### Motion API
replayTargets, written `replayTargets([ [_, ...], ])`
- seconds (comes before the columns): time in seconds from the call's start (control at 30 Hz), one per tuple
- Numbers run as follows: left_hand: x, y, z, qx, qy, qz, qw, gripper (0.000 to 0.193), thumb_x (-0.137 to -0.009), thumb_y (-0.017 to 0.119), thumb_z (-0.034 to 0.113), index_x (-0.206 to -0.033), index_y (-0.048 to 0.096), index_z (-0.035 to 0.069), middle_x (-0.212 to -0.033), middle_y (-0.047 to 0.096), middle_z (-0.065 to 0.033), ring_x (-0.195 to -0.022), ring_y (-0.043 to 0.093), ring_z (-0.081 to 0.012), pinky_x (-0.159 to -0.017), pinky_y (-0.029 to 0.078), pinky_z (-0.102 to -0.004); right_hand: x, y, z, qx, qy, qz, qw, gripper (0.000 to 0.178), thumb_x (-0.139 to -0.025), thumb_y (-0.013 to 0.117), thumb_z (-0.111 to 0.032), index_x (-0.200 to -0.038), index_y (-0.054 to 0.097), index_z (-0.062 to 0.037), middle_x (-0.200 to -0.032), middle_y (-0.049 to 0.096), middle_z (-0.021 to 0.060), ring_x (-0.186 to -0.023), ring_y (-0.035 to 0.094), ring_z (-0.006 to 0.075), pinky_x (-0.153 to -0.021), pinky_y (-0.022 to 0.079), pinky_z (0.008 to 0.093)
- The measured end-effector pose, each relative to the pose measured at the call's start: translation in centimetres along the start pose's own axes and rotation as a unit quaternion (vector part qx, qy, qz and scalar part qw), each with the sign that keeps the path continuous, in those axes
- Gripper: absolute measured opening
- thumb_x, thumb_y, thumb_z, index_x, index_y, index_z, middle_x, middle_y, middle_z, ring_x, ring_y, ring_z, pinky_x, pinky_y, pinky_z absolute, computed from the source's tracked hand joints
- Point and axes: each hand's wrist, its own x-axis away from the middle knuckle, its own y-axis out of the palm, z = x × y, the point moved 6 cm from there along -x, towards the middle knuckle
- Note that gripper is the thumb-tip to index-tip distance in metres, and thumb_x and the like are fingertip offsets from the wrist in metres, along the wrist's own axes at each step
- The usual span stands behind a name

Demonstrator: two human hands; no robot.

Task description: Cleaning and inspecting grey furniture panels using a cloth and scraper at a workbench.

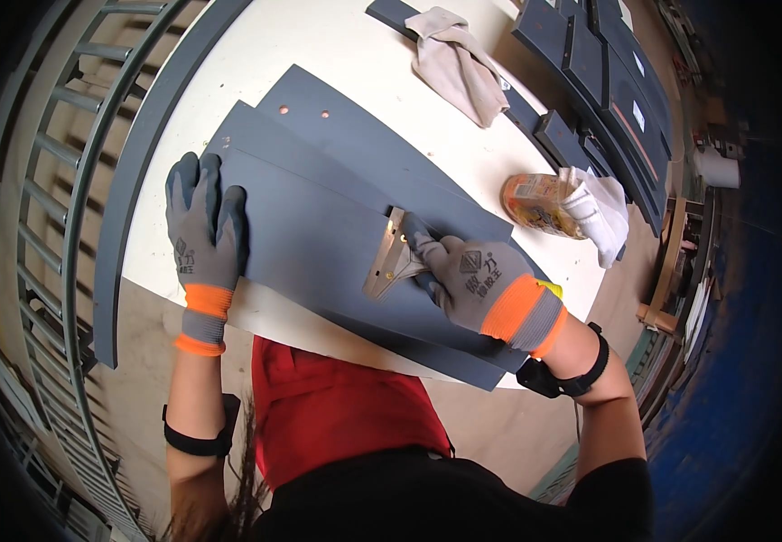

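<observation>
One left hand point(203, 217) in a grey, dark-fingered glove with orange-banded cuff, laid at the left edge of the upper of two overlapping dark-grey flat panels point(310, 212), fingers near together, thumb held apart. One right hand point(472, 275), gloved alike, fingers curled about the handle of a wide-headed metal scraper point(383, 257), which lies over the panel's face; white table point(269, 41) beneath, beige crumpled cloth point(459, 68) beyond.

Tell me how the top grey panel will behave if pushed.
The top grey panel is probably stiff: it lies flat, without folds. It may slide, since its smooth-looking face suggests a slick finish and it rests on another panel. The left hand at its edge could check that slide.
</observation>
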Motion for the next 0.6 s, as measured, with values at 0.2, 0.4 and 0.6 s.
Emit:
replayTargets([
  [0.2,0.2,-0.8,-0.7,0.032,-0.002,-0.001,0.999,0.047,-0.092,0.058,0.027,-0.131,0.057,0.001,-0.137,0.048,-0.0291,-0.129,0.041,-0.0444,-0.108,0.033,-0.0479,-0.5,-0.7,-0.6,-0.008,-0.044,0.063,0.997,0.053,-0.091,0.054,-0.024,-0.141,0.044,-0.007,-0.108,0.062,0.0156,-0.092,0.066,0.03,-0.078,0.054,0.0392],
  [0.4,2.6,-3.7,-2.9,0.069,-0.065,-0.051,0.994,0.042,-0.095,0.056,0.023,-0.131,0.06,0.003,-0.132,0.056,-0.0221,-0.132,0.043,-0.0375,-0.11,0.032,-0.0443,0.4,-0.2,-0.7,0.009,0.002,-0.004,1.0,0.057,-0.091,0.055,-0.025,-0.143,0.043,-0.0078,-0.107,0.064,0.0154,-0.089,0.066,0.0296,-0.077,0.054,0.0382],
  [0.6,3.9,-2.8,-3.4,0.053,-0.157,-0.203,0.965,0.04,-0.093,0.052,0.017,-0.13,0.06,0.005,-0.096,0.069,-0.0145,-0.089,0.059,-0.026,-0.083,0.045,-0.0381,-2.4,-1.8,-2.4,0.027,-0.039,0.048,0.998,0.055,-0.089,0.057,-0.023,-0.14,0.045,-0.0062,-0.106,0.064,0.0161,-0.086,0.067,0.0299,-0.075,0.054,0.0377],
])
